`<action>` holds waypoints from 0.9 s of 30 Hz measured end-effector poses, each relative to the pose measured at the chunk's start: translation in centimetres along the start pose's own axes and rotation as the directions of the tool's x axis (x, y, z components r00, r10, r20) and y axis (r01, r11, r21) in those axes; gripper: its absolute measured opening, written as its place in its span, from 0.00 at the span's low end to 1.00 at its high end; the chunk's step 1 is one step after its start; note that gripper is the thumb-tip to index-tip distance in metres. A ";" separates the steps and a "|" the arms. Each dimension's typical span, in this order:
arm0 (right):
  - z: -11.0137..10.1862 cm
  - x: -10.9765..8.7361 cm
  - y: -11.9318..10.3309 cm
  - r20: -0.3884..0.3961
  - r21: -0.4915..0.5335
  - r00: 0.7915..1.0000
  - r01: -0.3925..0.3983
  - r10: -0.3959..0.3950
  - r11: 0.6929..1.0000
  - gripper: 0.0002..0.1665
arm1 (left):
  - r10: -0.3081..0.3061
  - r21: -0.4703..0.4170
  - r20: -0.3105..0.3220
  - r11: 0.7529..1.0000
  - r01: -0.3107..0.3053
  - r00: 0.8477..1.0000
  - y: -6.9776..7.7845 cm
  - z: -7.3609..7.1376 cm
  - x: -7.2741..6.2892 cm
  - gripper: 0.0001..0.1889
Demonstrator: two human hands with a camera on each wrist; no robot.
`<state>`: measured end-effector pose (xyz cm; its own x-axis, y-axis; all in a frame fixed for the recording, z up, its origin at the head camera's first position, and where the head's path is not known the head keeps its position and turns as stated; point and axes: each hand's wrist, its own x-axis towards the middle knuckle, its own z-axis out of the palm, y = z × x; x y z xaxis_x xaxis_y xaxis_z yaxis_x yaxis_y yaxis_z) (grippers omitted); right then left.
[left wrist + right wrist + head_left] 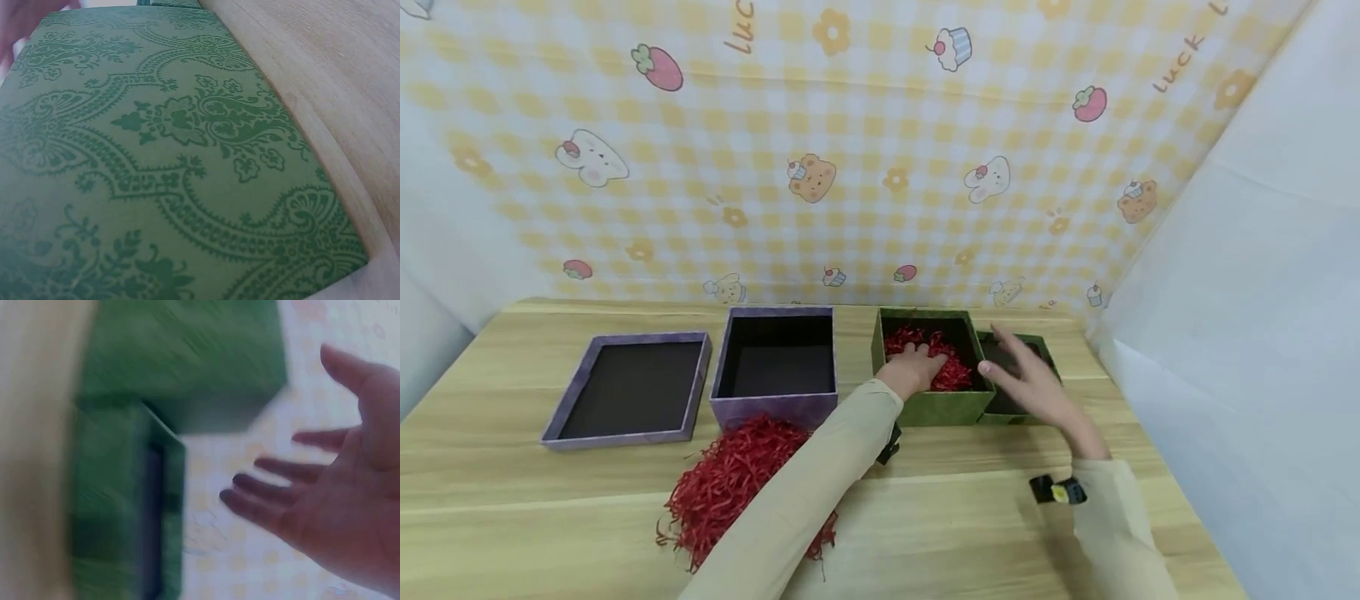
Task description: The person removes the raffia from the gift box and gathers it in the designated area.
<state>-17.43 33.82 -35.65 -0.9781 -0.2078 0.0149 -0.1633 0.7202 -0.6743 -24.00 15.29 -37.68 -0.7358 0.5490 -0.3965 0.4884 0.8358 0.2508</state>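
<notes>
My left hand [912,372] reaches over the front wall of the green box [946,408] and rests on the red shredded paper [953,367] inside it. In the left wrist view the box's patterned green side [181,137] fills most of the picture, with only a blurred bit of hand in the top left corner. My right hand [1036,385] hovers over the green lid [1009,419], just right of the box. Its fingers are spread and hold nothing, as the right wrist view also shows.
Left of the green box stands an open purple box [775,410] with a dark interior. A purple lid [617,441] lies beside it, inside up. A loose heap of red shredded paper [730,479] sits in front, partly behind my left sleeve. A checked cloth [880,167] hangs behind.
</notes>
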 end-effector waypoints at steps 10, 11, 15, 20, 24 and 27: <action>-3.6 6.9 2.1 0.421 0.244 0.906 -0.055 -0.054 0.968 0.48 | -0.011 -0.037 0.015 0.999 0.012 1.000 -0.1 -0.3 -0.2 0.30; -3.7 7.3 2.3 0.464 0.267 0.884 -0.078 -0.057 0.961 0.50 | -0.011 -0.033 0.016 0.999 0.011 1.000 -0.1 -0.3 -0.2 0.30; -4.3 8.7 2.9 0.594 0.329 0.802 -0.168 -0.066 0.929 0.57 | -0.005 -0.030 0.013 1.000 0.005 1.000 0.0 -0.3 -0.1 0.29; -4.7 9.7 3.1 0.649 0.324 0.756 -0.174 -0.085 0.930 0.59 | -0.025 -0.059 0.023 0.998 0.027 0.999 0.0 -0.4 0.0 0.30; -4.4 9.8 3.4 0.646 0.297 0.760 -0.162 -0.073 0.941 0.58 | -0.034 -0.081 0.037 0.996 0.037 0.999 0.0 -0.2 0.0 0.31; -4.0 9.6 3.8 0.642 0.291 0.764 -0.158 -0.070 0.944 0.58 | -0.034 -0.063 0.037 0.997 0.036 0.999 0.0 0.1 0.0 0.31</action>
<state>-27.98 37.17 -35.08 -0.6527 -0.6336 -0.4154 0.0385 0.5199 -0.8534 -23.96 15.26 -37.75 -0.7341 0.5195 -0.4372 0.4308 0.8541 0.2915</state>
